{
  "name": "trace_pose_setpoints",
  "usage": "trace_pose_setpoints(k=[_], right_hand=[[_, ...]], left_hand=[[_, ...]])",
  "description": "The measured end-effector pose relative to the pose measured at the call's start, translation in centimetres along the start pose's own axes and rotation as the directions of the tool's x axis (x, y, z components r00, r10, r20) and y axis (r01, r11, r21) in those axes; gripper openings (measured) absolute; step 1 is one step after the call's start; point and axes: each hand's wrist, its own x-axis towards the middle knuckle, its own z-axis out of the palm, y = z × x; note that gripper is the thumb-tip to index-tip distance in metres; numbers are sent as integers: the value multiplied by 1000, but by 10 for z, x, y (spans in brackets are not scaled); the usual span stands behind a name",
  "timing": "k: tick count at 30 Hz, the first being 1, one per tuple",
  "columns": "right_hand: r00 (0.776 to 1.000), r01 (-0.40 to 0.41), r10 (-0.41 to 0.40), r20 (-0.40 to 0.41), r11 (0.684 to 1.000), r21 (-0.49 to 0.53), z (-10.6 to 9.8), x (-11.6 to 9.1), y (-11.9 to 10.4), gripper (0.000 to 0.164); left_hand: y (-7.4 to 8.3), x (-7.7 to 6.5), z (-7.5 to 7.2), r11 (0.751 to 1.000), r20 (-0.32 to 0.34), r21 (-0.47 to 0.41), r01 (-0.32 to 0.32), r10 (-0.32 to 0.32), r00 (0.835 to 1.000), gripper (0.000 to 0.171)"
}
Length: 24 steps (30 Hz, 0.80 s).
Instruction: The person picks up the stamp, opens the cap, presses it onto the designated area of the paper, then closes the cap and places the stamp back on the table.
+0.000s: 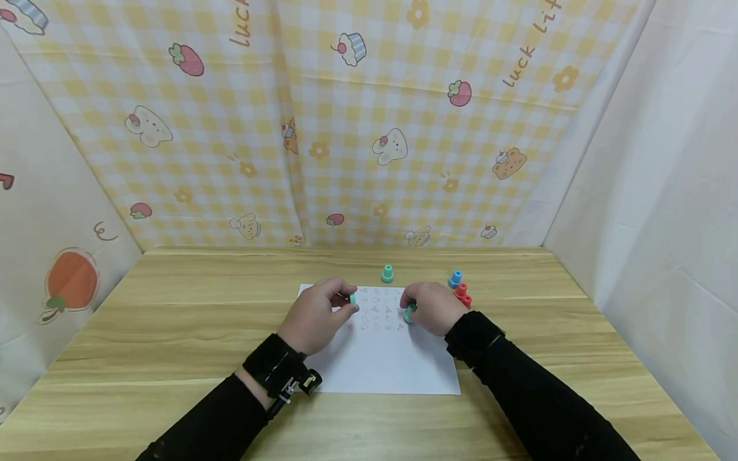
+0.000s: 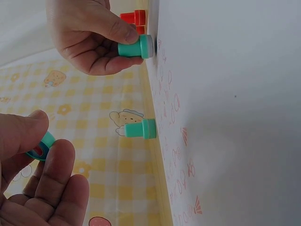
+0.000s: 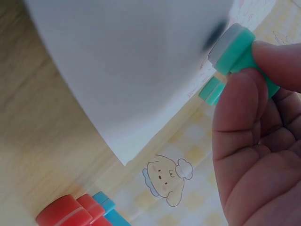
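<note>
My left hand (image 1: 317, 314) pinches a small green cap (image 2: 46, 145) between thumb and fingers, above the left part of a white sheet of paper (image 1: 386, 368). In my right hand (image 1: 439, 308) is a green toy stamp (image 3: 240, 49), gripped by thumb and fingertips. Its pale stamping face points down at the paper, close over the sheet, as the left wrist view shows. Rows of small reddish printed marks (image 1: 376, 309) cover the far part of the sheet. Another green stamp (image 1: 387, 274) stands upright just beyond the paper's far edge.
To the right of the paper stand a blue stamp (image 1: 455, 278) and red stamps (image 1: 461, 290), close beside my right hand. They rest on a wood-grain table (image 1: 196, 320). A yellow checked cloth (image 1: 346, 160) hangs behind the table, with white cloth on both sides.
</note>
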Motion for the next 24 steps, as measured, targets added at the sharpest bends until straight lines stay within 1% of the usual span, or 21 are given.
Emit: trace_pose_setpoints(k=[7,14,24], right_hand=[[1000,5,-5,-7,1000,2,1,0,0,11],[1000,-10,10,8,1000,14,1,0,0,10],[1000,-10,10,4,1000,18,2,-1,0,12]], left_hand=[[0,0,0,1000,-3,1,2,-2,1000,19],[0,1,0,1000,-4,9,2,-2,1000,19],[-2,1,0,1000,-6,7,-5,5,1000,19]])
